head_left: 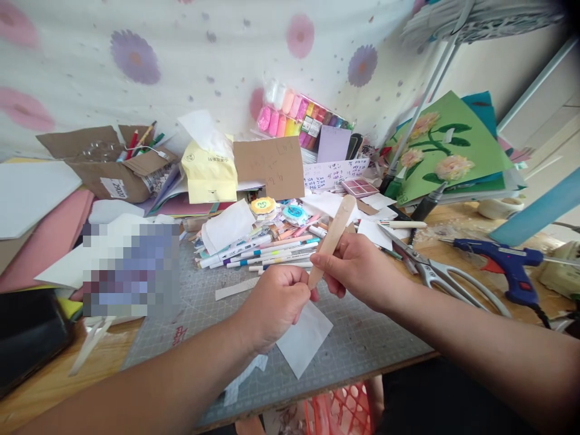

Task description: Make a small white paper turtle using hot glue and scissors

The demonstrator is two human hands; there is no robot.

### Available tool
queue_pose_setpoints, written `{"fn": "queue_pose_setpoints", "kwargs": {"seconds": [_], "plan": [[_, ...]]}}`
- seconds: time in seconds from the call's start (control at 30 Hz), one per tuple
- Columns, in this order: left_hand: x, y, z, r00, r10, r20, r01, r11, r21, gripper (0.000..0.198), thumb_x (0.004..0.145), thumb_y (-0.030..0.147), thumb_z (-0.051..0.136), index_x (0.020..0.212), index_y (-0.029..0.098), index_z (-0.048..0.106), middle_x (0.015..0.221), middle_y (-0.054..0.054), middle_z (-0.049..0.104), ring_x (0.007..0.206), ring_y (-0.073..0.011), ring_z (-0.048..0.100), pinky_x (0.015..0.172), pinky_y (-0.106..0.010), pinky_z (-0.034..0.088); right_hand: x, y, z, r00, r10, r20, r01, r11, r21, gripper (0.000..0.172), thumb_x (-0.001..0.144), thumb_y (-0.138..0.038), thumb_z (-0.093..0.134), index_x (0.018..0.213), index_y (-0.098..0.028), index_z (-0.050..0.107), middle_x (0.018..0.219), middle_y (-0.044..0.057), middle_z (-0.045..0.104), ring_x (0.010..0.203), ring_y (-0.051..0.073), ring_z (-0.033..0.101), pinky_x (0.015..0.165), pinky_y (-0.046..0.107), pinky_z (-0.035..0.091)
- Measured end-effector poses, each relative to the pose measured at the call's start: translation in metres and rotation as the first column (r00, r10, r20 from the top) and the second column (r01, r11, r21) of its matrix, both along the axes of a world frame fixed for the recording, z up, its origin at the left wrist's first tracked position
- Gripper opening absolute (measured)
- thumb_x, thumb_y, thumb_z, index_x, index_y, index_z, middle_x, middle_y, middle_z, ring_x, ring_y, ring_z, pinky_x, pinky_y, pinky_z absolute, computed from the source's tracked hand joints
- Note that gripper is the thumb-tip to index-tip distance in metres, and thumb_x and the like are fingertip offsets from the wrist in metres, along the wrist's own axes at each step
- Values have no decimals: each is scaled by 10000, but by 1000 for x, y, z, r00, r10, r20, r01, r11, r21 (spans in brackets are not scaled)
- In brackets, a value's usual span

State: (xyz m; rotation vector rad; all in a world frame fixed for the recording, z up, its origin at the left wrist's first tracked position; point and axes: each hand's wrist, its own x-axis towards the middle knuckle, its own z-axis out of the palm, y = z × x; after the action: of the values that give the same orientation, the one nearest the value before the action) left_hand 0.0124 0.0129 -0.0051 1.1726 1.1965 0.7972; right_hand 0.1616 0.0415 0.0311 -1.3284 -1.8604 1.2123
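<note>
A flat wooden stick (338,229) is held up in front of me, tilted with its rounded top to the upper right. My left hand (283,300) pinches its lower end. Fingers and thumb of my right hand (351,264) close on the stick a little higher, on its right side. Below the hands, a white paper square (306,339) lies on the grey cutting mat (194,344). A narrow pale strip (235,289) rests on the mat, left of my hands.
Many pens (276,252) are piled behind the hands. Scissors (435,272) and a blue glue gun (512,266) lie at the right. A cardboard box (104,178) and papers stand at the left. A red basket (339,411) is below the table edge.
</note>
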Motion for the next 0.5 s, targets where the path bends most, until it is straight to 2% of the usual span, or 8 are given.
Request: {"fn": "queue_pose_setpoints", "kwargs": {"seconds": [0.5], "plan": [[0, 2, -1, 999, 20, 33, -19, 999, -36, 143, 556, 176, 410, 562, 193, 552, 302, 102, 318, 329, -53, 210, 375, -228, 146, -2, 1, -1, 999, -19, 46, 17, 998, 54, 349, 830, -166, 497, 481, -167, 501, 387, -26, 521, 335, 69, 461, 339, 163, 333]]}}
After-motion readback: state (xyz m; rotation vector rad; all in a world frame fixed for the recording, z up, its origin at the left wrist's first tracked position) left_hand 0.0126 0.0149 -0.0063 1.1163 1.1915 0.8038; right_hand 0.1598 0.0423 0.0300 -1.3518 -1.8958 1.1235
